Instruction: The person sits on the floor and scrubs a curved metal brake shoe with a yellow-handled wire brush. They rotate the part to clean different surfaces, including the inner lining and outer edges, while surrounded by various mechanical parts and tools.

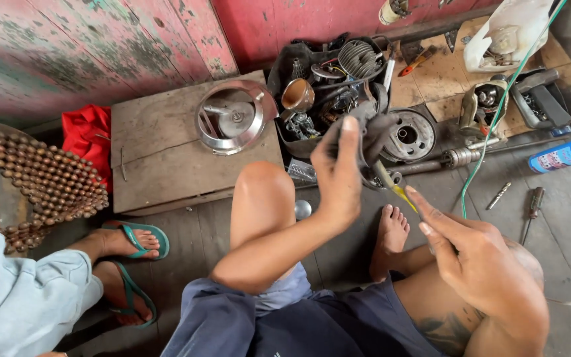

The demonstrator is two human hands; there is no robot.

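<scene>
Nearest me, my right hand (480, 261) is pinching a yellow-handled tool (394, 188), its tip going into the grey metal part (375, 142) my left hand (338, 175) is gripping above my knees. I judge prying is underway; next calls for steady leverage. Far: wooden board (166, 155), chrome cover (232, 119), parts bin (285, 73), concrete floor (563, 218), peeling red wall (67, 46).

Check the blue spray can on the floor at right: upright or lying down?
Lying down. The blue cylindrical spray can rests on its side on the grey floor, its long axis near level, white cap end toward the frame's right edge.
</scene>
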